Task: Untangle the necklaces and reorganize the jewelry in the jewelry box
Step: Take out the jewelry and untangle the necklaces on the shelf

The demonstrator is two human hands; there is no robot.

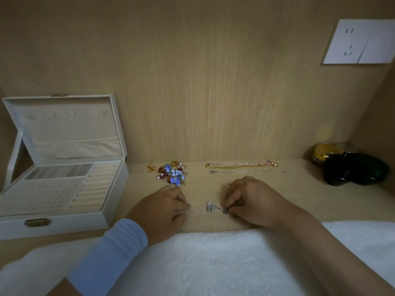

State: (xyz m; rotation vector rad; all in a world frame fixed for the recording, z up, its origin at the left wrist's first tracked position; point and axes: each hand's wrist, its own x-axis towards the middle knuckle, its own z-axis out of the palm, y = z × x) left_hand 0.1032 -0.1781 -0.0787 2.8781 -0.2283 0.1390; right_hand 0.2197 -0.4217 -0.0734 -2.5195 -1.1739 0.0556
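**Left hand (164, 208) and right hand (252, 201) hold a silver pendant necklace (218, 208) stretched over the tabletop (299, 199)**

Both hands sit knuckles-up in the near middle of the scene, fingers curled. Each pinches the fine chain, which runs left to right between them, low over the wood. A small silver pendant (210, 206) hangs about midway (whether it touches the wood cannot be told). The left wrist wears a light blue sleeve (111, 253), and the right forearm is bare. Both forearms lie across a white towel (213, 263) along the near edge.

Just beyond the left hand is a pile of colourful jewelry (173, 173), with a small gold piece (150, 167) to its left. Beyond the right hand, a gold necklace (235, 166) and a thin silver chain (248, 171) lie straightened side by side, running left to right near the back wall.

At the far left stands the white jewelry box (64, 225), open, its lid leaning back. Inside are cream ring rolls on the right, a holed panel in front and small compartments behind.

In the far right corner sit a gold-lidded jar (324, 152) and dark glossy containers (352, 169). A white wall socket (361, 41) is high on the right.
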